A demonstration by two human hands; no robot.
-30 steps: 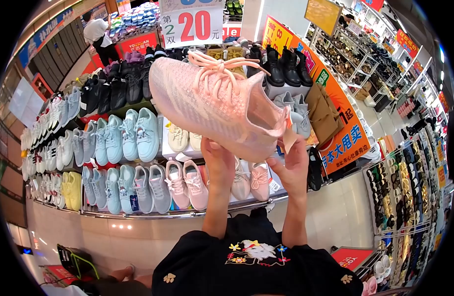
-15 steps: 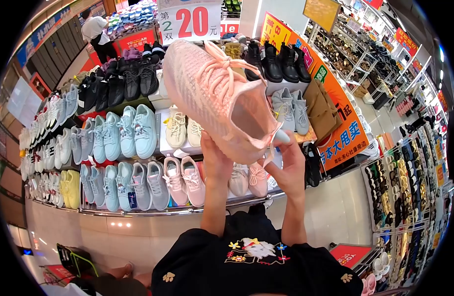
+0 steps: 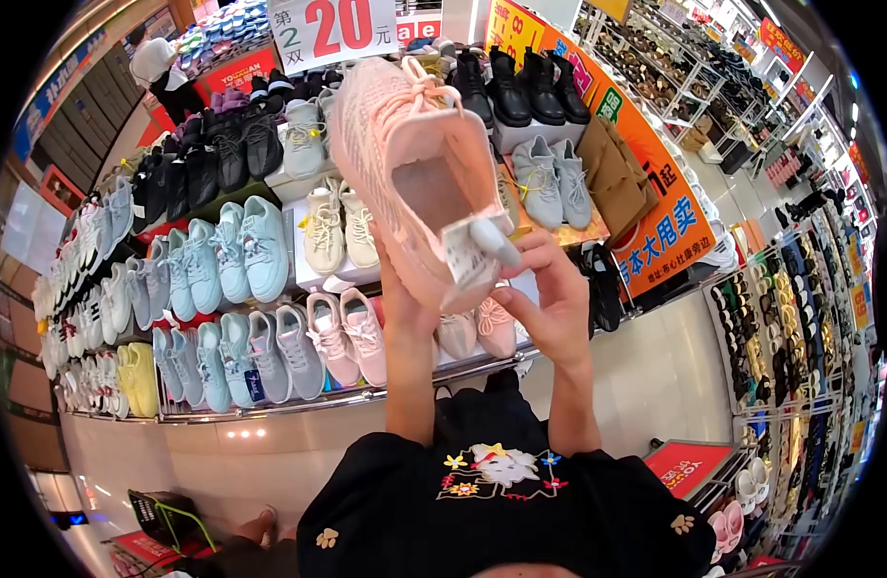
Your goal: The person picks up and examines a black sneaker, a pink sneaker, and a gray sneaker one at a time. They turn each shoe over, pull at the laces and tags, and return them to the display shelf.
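**Item: shoe, one.** Pink knit, pink laces. Held up at centre frame in front of the rack. The toe points far and up, the heel is nearest, and the opening faces the camera.

**Tag, one.** White, hanging at the heel of the shoe.

**Left hand, one.** Under the shoe on its left side. The fingers are closed around the sole and mostly hidden behind it.

**Right hand, one.** Just right of the heel. The thumb and fingers are narrowed to a pinch on the tag, and the other fingers are curled.

**Nearby stock on the rack:**
- Cream shoes, two, on the middle tier just left of the held shoe.
- Pink shoes, two, on the near tier left of the left arm. Two more are partly hidden behind the arms.
- Grey shoes, two, right of the held shoe.
- Black boots, at least three, on the far tier. The exact count is unclear.
- Pale blue, white, yellow and black shoes run in rows to the left, too many and too small to count.

**Fixtures:**
- Price sign, one, reading "20", far top.
- Orange banner, one, right of the rack.
- Red board, one, on the floor near right.
- Basket, one, black, near left.

**Others:** one person in a white top, far left.
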